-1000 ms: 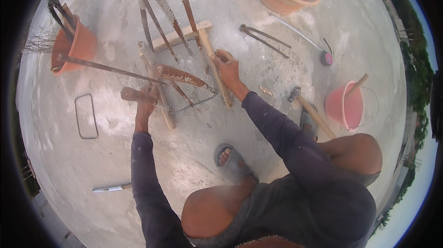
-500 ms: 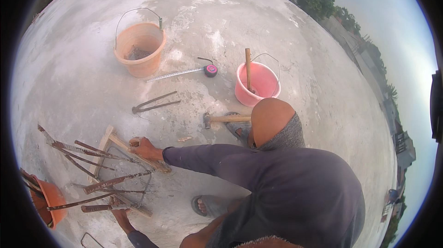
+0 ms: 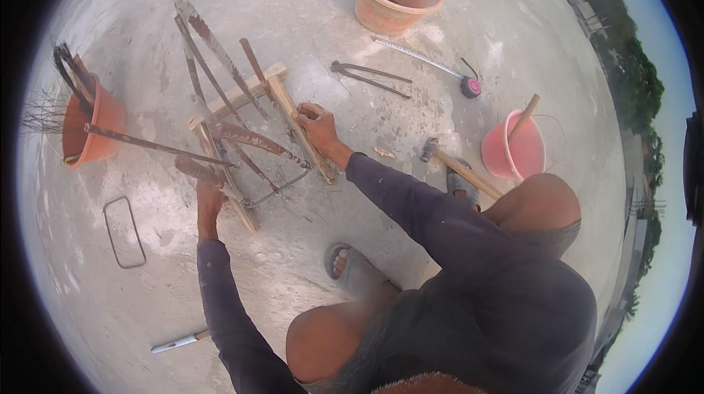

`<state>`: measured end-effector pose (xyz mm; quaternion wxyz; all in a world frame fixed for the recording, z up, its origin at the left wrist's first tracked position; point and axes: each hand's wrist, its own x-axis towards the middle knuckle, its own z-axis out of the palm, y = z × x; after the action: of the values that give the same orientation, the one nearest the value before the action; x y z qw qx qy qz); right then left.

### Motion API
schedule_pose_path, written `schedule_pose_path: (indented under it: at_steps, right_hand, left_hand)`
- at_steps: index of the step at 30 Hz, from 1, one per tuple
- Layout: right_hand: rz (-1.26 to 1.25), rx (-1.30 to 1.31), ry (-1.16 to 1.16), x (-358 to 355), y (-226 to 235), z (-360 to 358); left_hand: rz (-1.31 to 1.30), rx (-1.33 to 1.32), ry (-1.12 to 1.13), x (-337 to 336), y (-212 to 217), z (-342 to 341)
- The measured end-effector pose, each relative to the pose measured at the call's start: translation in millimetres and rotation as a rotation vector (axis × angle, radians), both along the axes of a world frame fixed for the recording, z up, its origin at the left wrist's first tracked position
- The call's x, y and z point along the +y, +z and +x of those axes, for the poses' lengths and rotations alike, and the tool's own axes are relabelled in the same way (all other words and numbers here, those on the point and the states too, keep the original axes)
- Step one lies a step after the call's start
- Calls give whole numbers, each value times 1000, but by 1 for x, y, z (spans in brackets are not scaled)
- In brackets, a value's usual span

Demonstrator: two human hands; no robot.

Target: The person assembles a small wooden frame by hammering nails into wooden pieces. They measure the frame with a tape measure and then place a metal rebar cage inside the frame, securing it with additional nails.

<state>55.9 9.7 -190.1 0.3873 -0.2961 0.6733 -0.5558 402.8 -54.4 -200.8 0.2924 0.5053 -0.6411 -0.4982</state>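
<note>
Head view: I saw the right hand [image 3: 317,127] curled closed on the wooden frame [image 3: 280,92] on the floor [image 3: 271,269], left hand's [image 3: 210,200] grip hidden; one wire loop [image 3: 111,236] looked finished, the remainder unclear

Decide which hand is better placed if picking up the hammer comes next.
Likely the right hand: it is at the side of the wooden frame nearer the hammer. The left hand is farther off, across the frame.

Rods [image 3: 249,136] are set across a frame [image 3: 320,164]. Left of it, a loop [image 3: 136,231] is laid before a bucket [image 3: 105,128]. At right, pincers [image 3: 374,71] are placed left of a tape [image 3: 470,86]; nearer, a stick [image 3: 524,116] is held in a pail [image 3: 499,149] right of a hammer [image 3: 469,172].
</note>
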Motion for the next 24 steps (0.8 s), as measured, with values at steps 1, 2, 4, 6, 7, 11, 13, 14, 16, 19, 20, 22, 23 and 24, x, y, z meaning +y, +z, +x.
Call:
schedule_pose_path:
  at_steps: [1, 2, 4, 6, 7, 11, 13, 14, 16, 19, 20, 22, 23, 24]
  right_hand:
    - [-4, -19, -2, -1, -2, 0]
    - [-15, -54, 15, 1, -5, -1]
    - [-31, -34, -3, 0, -10, -2]
    - [-27, 15, -9, -2, -13, -2]
    - [17, 43, -36, -3, -14, -1]
    - [22, 57, -6, 0, -20, -5]
    - [13, 57, 4, 3, -25, -10]
    - [-31, 95, 44, 5, -28, -12]
    - [-35, 144, 100, 6, -32, -17]
    - [-53, 105, 109, 4, -33, -20]
    - [-27, 112, 78, 3, -31, -19]
    - [-49, 42, 50, 2, -24, -15]
    - [-47, -13, 44, 0, -20, -13]
    - [-34, -67, 39, 0, -16, -10]
  left_hand:
    - [144, -53, 29, 4, 5, 5]
    - [203, -125, 26, 2, 6, 0]
    - [-8, -238, 36, 4, 12, -8]
    - [2, -252, 25, 4, 24, -14]
    - [13, -254, 17, 5, 31, -17]
    - [11, -335, 9, 9, 50, -20]
    - [61, -336, -15, 9, 50, -18]
    - [52, -360, -13, 9, 48, -18]
    - [8, -352, 18, 9, 42, -18]
    - [-68, -407, 10, 9, 38, -21]
    - [-27, -364, 12, 8, 39, -24]
    - [11, -381, 33, 10, 44, -27]
    - [2, -422, 54, 10, 48, -27]
    - [15, -491, 74, 11, 50, -27]
